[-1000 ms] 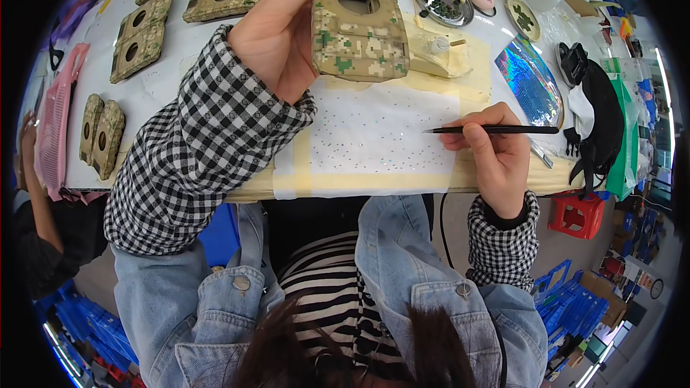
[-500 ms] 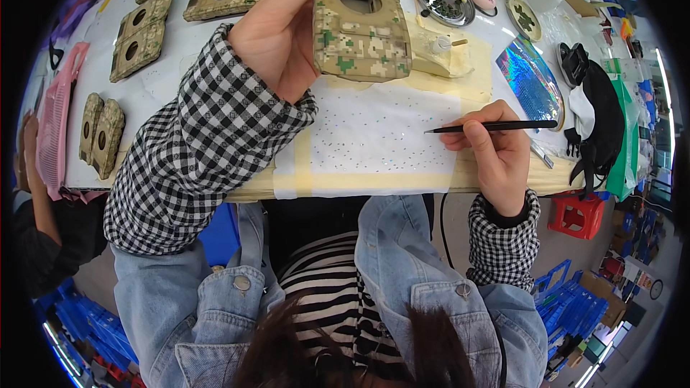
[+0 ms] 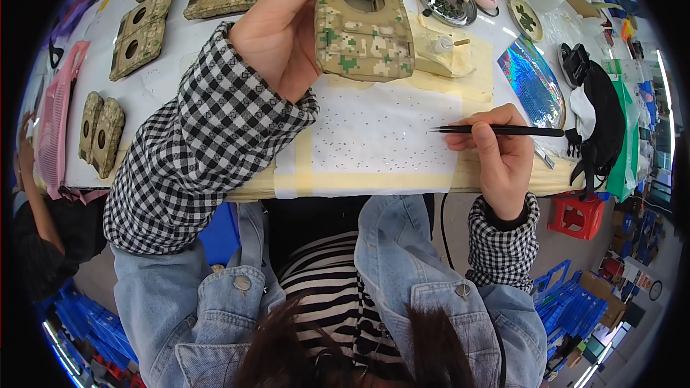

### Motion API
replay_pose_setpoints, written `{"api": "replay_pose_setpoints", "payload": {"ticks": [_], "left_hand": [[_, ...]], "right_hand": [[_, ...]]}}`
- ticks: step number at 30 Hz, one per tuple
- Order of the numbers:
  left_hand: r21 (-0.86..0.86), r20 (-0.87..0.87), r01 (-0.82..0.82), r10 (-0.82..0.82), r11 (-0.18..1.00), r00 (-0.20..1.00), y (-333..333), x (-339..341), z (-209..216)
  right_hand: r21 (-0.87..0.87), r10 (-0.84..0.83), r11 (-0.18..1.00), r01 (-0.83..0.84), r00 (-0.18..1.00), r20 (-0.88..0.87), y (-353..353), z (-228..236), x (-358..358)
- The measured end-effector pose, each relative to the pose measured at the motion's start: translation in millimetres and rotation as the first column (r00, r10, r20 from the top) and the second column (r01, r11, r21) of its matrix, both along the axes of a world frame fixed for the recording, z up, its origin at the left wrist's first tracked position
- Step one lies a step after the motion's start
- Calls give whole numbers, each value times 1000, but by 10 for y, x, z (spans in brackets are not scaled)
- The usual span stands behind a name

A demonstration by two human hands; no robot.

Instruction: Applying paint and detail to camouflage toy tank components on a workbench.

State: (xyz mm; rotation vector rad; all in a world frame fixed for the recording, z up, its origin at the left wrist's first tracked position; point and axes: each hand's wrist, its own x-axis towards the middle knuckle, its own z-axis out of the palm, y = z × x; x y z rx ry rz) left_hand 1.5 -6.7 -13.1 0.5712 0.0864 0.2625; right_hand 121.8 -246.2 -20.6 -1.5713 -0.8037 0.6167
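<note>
My left hand (image 3: 279, 32) is closed on the left side of a camouflage-patterned toy tank hull (image 3: 365, 39), a flat body with a round hole in its top. The hull is held up above the far edge of a white sheet (image 3: 345, 126) dotted with many tiny specks. Between the thumb and fingers of my right hand (image 3: 497, 154) lies a pair of black tweezers (image 3: 507, 130), nearly level. Their fine tips point left and hover over the right part of the sheet, slightly apart. I cannot make out anything between the tips.
More camouflage hulls (image 3: 142, 34) lie on the table at the left. Beyond the sheet sits a tape-covered block (image 3: 449, 54). A round metal dish (image 3: 447, 1) of small dark parts and a cream dish (image 3: 525, 18) stand at far right, near a shiny holographic pouch (image 3: 533, 79).
My right hand has shifted slightly right and toward me, and the tweezers' two arms now show apart at the tips. The left hand and hull have barely moved.
</note>
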Motion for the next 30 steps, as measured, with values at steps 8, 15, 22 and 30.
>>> {"api": "replay_pose_setpoints", "payload": {"ticks": [8,15,22,30], "left_hand": [[4,-6,-13,13,1000,1000,-5,2,15],[11,15,-4,4,1000,1000,-10,12,12],[18,14,8,-8,1000,1000,-5,10,8],[29,29,-10,9,1000,1000,-9,14,-4]], "right_hand": [[-59,-113,991,117,991,65,6,-10,-146],[-56,-105,993,109,992,64,9,-20,-148],[-47,-94,994,98,993,76,8,-25,-144],[-51,-94,994,98,993,75,14,-22,-149]]}}
